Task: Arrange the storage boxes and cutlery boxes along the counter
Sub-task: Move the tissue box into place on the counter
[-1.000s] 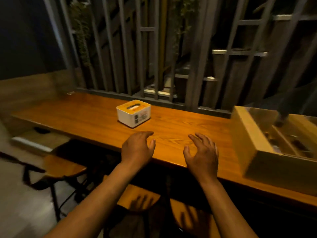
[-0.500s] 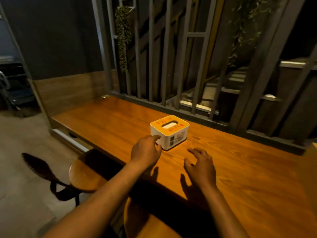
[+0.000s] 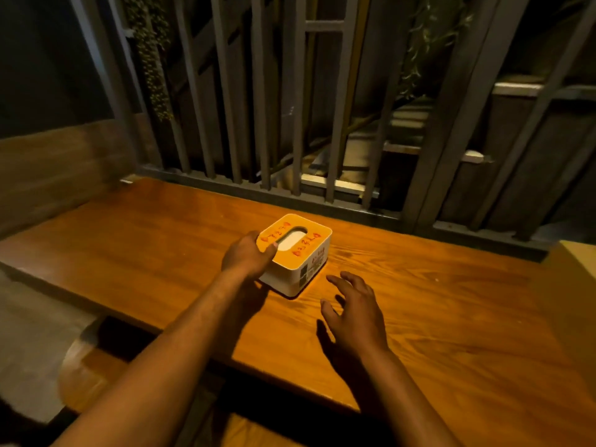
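Note:
A small white storage box (image 3: 301, 253) with an orange lid, red lettering and an oval slot sits on the wooden counter (image 3: 419, 304) near its middle. My left hand (image 3: 246, 256) grips the box's near left corner, thumb lying on the lid by the slot. My right hand (image 3: 353, 309) hovers just right of and nearer than the box, fingers spread, holding nothing and apart from the box. The corner of a pale wooden cutlery box (image 3: 572, 253) shows at the right edge.
A railing of grey vertical bars (image 3: 264, 124) runs along the counter's far edge. A low wooden wall panel (image 3: 58, 169) closes the left end. Round wooden stools (image 3: 87, 375) stand below the counter's near edge.
The view has swung left and closer, so the cutlery box has slid almost out of view. My left hand has reached forward and closed on the box's corner. My right hand has followed towards it.

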The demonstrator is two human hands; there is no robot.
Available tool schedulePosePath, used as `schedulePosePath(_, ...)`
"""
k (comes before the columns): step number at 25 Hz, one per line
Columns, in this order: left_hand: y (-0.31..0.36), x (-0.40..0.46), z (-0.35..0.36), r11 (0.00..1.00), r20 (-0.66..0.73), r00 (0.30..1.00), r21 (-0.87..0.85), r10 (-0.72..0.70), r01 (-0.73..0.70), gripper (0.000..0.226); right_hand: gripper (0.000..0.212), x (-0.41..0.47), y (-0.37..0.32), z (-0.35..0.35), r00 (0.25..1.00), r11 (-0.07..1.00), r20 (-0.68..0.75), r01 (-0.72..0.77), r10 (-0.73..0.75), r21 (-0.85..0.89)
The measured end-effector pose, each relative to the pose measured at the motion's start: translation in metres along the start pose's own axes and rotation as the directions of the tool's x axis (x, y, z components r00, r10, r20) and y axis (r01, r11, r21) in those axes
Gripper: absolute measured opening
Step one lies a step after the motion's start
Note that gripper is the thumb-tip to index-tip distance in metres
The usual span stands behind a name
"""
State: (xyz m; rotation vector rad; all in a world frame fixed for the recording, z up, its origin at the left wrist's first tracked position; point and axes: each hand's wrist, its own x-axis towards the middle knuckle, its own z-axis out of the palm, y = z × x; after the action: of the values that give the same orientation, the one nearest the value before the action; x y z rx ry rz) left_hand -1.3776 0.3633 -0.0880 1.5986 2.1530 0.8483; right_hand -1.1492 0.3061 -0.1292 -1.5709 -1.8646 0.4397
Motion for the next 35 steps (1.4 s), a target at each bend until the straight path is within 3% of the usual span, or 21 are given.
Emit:
schedulePosePath(10, 0.068, -0.1, 0.074, 0.979, 0.002, 0.983, -0.084, 0.186, -0.185, 0.052, 0.075, -0.074, 0.034, -0.06, 0.979, 0.993, -0.179, -0.105, 0.093, -0.056)
schedulePosePath(17, 0.163, -0.188, 0.137, 0.974, 0.012, 0.975, -0.022, 0.224, -0.223, 0.056, 0.067, -0.134, 0.104, -0.144, 0.957, 0.979, -0.275, -0.135, 0.09, -0.151)
schedulePosePath(23, 0.232, -0.248, 0.179, 0.976, 0.038, 0.979, 0.078, 0.201, -0.204, 0.06, 0.061, -0.147, 0.155, -0.222, 0.981, 0.936, -0.186, -0.113, 0.053, -0.332)
schedulePosePath(26, 0.243, -0.259, 0.19, 0.92, 0.08, 0.937, 0.178, 0.34, -0.349, 0.057, 0.058, -0.134, 0.164, -0.247, 0.996, 0.877, -0.075, -0.074, 0.044, -0.474)
schedulePosePath(29, 0.243, -0.261, 0.19, 0.776, 0.165, 0.829, 0.293, 0.535, -0.559, 0.054, 0.054, -0.114, 0.169, -0.258, 1.0, 0.828, -0.02, -0.022, 0.013, -0.56)
schedulePosePath(35, 0.263, -0.217, 0.196, 0.709, 0.127, 0.81, 0.421, 0.572, -0.566, 0.043, 0.065, -0.07, 0.174, -0.253, 0.994, 0.809, 0.046, -0.053, 0.099, -0.586)
